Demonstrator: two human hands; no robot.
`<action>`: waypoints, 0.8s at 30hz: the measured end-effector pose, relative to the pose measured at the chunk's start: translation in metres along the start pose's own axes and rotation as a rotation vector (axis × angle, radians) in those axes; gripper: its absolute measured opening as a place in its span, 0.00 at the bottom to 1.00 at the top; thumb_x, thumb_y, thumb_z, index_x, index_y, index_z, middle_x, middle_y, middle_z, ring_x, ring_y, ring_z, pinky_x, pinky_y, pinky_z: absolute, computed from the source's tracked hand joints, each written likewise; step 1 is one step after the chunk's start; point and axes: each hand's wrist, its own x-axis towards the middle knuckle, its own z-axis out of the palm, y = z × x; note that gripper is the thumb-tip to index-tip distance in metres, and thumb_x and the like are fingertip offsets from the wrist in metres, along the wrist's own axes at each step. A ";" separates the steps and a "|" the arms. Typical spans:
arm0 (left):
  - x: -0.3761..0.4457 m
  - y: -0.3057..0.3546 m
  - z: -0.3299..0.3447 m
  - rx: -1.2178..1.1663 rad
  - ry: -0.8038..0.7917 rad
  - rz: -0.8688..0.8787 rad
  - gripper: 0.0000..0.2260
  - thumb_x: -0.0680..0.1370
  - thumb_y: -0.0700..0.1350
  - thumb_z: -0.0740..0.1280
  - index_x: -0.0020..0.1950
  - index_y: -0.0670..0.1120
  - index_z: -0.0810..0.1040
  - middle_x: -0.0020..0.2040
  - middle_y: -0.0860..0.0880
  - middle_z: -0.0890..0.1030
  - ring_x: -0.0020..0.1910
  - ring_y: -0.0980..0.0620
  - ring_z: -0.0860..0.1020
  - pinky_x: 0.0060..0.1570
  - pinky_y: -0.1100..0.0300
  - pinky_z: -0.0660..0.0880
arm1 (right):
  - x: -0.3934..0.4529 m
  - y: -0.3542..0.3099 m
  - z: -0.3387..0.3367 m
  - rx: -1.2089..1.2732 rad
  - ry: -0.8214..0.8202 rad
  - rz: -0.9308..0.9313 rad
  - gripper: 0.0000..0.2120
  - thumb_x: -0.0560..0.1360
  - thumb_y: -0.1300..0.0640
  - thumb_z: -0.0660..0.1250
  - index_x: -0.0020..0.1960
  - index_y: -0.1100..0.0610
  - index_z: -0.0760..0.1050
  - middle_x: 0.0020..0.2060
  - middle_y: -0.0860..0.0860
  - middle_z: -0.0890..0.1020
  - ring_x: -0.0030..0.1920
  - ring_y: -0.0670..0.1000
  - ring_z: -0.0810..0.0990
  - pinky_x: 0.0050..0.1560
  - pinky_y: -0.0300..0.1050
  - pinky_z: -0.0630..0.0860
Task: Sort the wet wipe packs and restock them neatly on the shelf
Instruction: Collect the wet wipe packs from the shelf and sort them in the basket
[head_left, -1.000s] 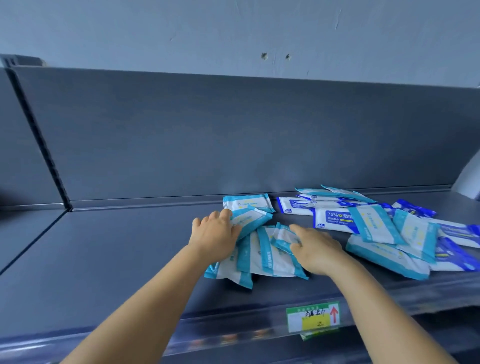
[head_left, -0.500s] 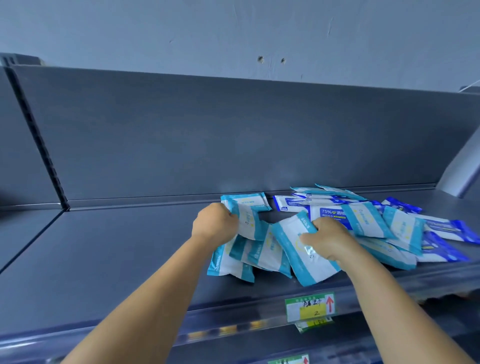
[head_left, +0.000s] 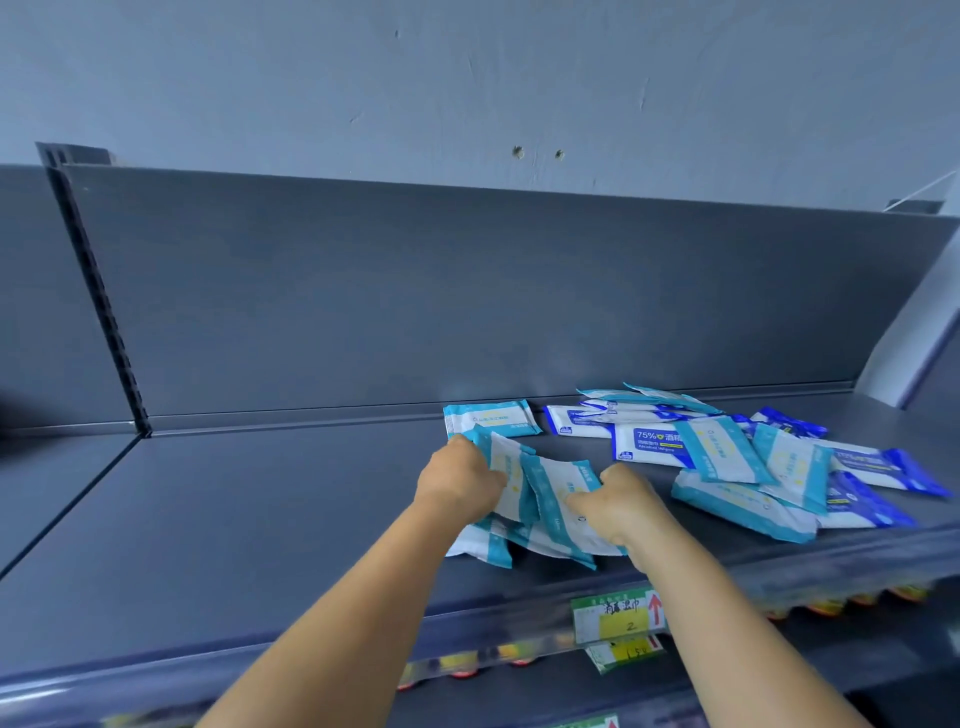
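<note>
While both arms reach onto the grey shelf (head_left: 249, 519), the head view shows the left hand (head_left: 460, 480) curled round the upper edge of a teal pack (head_left: 506, 475), and the right hand (head_left: 615, 506) gripping a second teal pack (head_left: 558, 496) that leans against the first; the two hands draw these packs upright together over a few more lying flat beneath. One teal pack (head_left: 491, 418) lies alone at the back panel. To the right sits a loose heap (head_left: 727, 457) where teal packs and dark-blue alcohol packs (head_left: 649, 441) overlap at all angles, well apart from the gathered bunch. By my reckoning the sorting has barely begun: only a handful of teal packs is being collected, nothing stands in a tidy row yet, and the mixed heap remains to be separated by kind. A price tag (head_left: 618, 616) hangs on the shelf's front rail.
</note>
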 end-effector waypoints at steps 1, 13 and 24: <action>-0.002 0.000 0.002 -0.022 0.004 0.000 0.15 0.77 0.47 0.65 0.60 0.42 0.68 0.56 0.46 0.78 0.52 0.45 0.79 0.47 0.55 0.78 | 0.000 0.002 0.001 0.036 0.012 0.012 0.09 0.74 0.56 0.68 0.42 0.58 0.69 0.38 0.53 0.75 0.32 0.50 0.73 0.31 0.40 0.67; -0.024 -0.029 -0.002 -0.341 0.014 0.043 0.06 0.73 0.39 0.65 0.50 0.43 0.77 0.48 0.46 0.81 0.46 0.46 0.81 0.37 0.55 0.81 | -0.012 -0.001 0.019 0.458 -0.001 -0.001 0.09 0.70 0.61 0.74 0.49 0.60 0.79 0.40 0.53 0.82 0.36 0.47 0.80 0.30 0.39 0.72; -0.031 -0.011 0.007 -0.721 -0.135 0.137 0.10 0.78 0.36 0.64 0.55 0.48 0.75 0.52 0.53 0.82 0.50 0.53 0.81 0.47 0.60 0.78 | -0.028 0.017 0.006 0.833 0.217 -0.147 0.16 0.71 0.66 0.70 0.53 0.50 0.73 0.48 0.52 0.83 0.47 0.53 0.83 0.45 0.51 0.80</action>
